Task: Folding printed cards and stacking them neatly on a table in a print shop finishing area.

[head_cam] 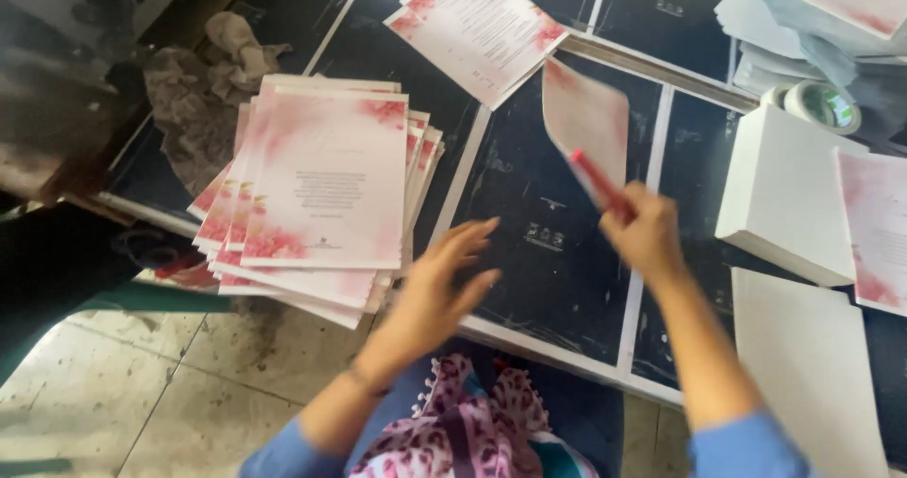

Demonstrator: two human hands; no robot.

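Pink card in hand: a pale pink paper card with darker floral corners (586,119) is lifted off the table, tilted and slightly curled, blurred by motion.
Right hand: the right hand (647,232) is raised above the dark panelled table (557,280), wrist bent, forearm running up from the lower right in a blue sleeve.
Right grip: fingers closed together on a thin red stick-like tool (600,183) that lies against the lifted card; whether the fingers also pinch the card cannot be told.
Left hand: the left hand (444,284) hovers low over the table edge, palm down, forearm coming from the lower left.
Left grip: fingers spread apart and loose, holding nothing, just beside the card stack.
Card stack: a fanned stack of pink floral printed cards (321,185) lies on the table to the left of the left hand.
Single card: one more pink printed card (477,29) lies flat further back.
Right side: a white rectangular box (779,199) and a roll of tape (817,105) sit well apart from the hands.
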